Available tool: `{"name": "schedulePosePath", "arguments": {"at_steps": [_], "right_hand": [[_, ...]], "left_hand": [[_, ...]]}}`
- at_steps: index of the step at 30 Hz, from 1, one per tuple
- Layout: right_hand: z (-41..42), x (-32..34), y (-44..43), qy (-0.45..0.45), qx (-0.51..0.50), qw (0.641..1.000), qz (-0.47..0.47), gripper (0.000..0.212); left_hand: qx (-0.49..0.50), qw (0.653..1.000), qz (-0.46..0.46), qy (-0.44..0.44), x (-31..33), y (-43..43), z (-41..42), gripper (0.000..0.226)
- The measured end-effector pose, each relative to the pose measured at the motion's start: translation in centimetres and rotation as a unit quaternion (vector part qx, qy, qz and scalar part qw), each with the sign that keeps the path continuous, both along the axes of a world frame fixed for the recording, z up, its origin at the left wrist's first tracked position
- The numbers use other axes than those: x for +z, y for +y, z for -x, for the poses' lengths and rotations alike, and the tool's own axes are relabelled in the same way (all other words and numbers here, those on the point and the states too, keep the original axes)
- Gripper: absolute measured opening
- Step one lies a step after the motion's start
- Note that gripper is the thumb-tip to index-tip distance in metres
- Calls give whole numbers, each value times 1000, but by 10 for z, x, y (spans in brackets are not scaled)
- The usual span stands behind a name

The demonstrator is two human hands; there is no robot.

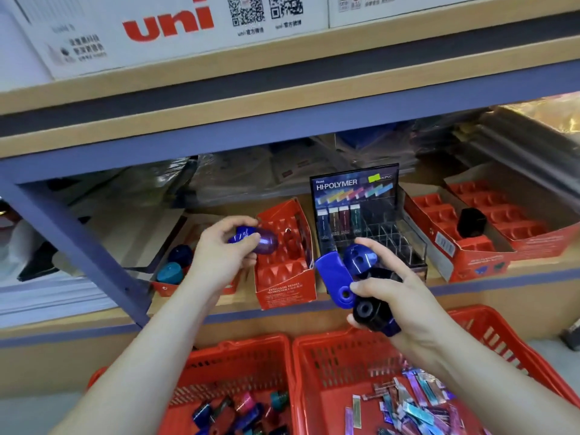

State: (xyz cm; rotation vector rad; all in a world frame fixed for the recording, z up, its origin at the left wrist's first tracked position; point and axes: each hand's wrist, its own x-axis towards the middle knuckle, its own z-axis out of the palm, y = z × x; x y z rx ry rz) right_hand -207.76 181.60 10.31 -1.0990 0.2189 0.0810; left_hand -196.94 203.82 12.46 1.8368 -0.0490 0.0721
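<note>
On a shop shelf, a purple egg-shaped sharpener is gripped by the curled fingers of the left hand and held just above a red display box. Further right, in front of a black eraser stand, a cluster of blue sharpeners is clutched in the right hand, fingers wrapped around them. Below the shelf, sharpeners are seen in the left basket and small packets in the right basket.

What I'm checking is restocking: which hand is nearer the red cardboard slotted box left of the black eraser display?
Left. The left hand holds a purple oval sharpener at the red box's left edge; the right hand is to its right, apart.
</note>
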Motion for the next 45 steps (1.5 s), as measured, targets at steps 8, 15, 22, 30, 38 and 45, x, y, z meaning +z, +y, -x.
{"name": "schedulePosePath", "arguments": {"at_steps": [8, 15, 22, 30, 38, 45], "right_hand": [[-10, -5, -4, 11, -6, 1000, 7, 59], [-19, -6, -3, 11, -1, 1000, -3, 60], [-22, -9, -4, 17, 4, 1000, -9, 61], [-19, -3, -5, 9, -4, 1000, -27, 60], [-18, -2, 0, -6, -10, 1000, -21, 61], [-14, -4, 9, -6, 2, 999, -42, 39]], "left_hand": [[-87, 971, -223, -16, -6, -19, -85, 36], [-147, 910, -386, 46, -7, -44, -105, 46], [-169, 943, -268, 102, -4, -54, -110, 23], [-70, 953, -292, 45, -15, -57, -102, 22], [-208, 964, -168, 8, 10, -65, 20, 24], [-160, 979, 86, 94, -9, -54, 51, 20]]}}
